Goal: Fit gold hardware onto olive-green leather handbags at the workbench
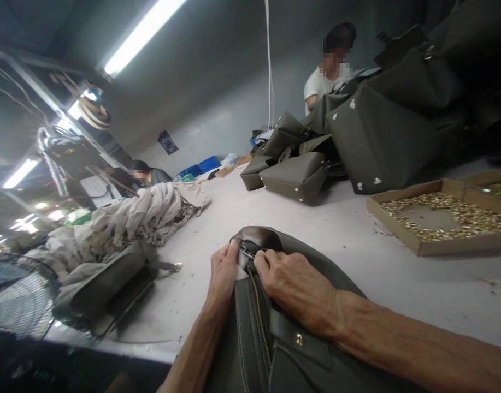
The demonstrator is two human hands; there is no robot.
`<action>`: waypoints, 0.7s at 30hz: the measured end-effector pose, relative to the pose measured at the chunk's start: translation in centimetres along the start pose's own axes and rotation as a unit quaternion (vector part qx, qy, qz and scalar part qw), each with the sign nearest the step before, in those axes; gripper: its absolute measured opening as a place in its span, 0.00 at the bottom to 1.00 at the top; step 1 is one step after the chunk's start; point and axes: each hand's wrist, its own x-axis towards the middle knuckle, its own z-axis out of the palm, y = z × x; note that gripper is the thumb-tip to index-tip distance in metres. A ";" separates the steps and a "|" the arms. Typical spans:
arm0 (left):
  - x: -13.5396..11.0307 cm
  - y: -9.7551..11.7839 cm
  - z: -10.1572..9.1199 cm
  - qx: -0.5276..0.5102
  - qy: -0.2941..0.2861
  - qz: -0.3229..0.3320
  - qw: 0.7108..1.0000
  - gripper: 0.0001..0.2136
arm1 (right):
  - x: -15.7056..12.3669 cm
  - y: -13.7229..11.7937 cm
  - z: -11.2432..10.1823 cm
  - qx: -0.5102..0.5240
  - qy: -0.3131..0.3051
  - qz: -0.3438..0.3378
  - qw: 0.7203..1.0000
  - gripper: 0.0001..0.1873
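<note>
A dark olive handbag (250, 322) lies before me on the table's near edge, its brass-toothed zip (258, 314) running lengthwise towards me. At the bag's far end, my left hand (222, 273) is closed on the left edge, thumb up beside a metal clasp (247, 251). My right hand (295, 284) has its fingers curled closed on the bag just right of this clasp; its fingertips are partly hidden. A small gold fitting (299, 339) sits on a flap below my right wrist.
A cardboard tray (422, 248) of small gold metal pieces stands at right. Several finished-looking bags (381, 142) are piled behind it. On the left lie another bag (111, 289), bunched cloth (127, 218) and a fan (18, 295). Two people (322, 84) are farther back.
</note>
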 end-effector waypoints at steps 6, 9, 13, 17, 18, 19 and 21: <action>0.1 0.3 -0.1 0.000 -0.004 0.024 1.000 0.24 | -0.3 -0.3 -1.1 0.057 -0.035 0.041 0.997 0.16; -0.1 0.5 0.0 -0.018 -0.022 0.029 0.999 0.22 | -1.0 -0.1 -1.6 0.128 -0.047 0.093 0.986 0.15; -0.4 0.6 0.3 -0.041 -0.049 0.024 0.998 0.22 | -2.1 0.5 -0.9 0.207 -0.009 0.104 0.973 0.24; -0.5 0.5 0.3 -0.072 -0.061 0.018 0.995 0.22 | -3.1 1.4 -0.6 0.269 0.018 0.096 0.958 0.25; -0.5 0.4 0.3 -0.083 -0.065 0.016 0.994 0.22 | -3.3 1.6 -0.7 0.289 0.020 0.101 0.952 0.24; -0.5 0.4 0.3 -0.092 -0.069 0.015 0.993 0.22 | -3.4 1.9 -1.0 0.310 0.025 0.108 0.944 0.24; -0.5 0.3 0.3 -0.095 -0.071 0.021 0.993 0.21 | -3.5 2.3 -1.5 0.344 0.034 0.121 0.930 0.23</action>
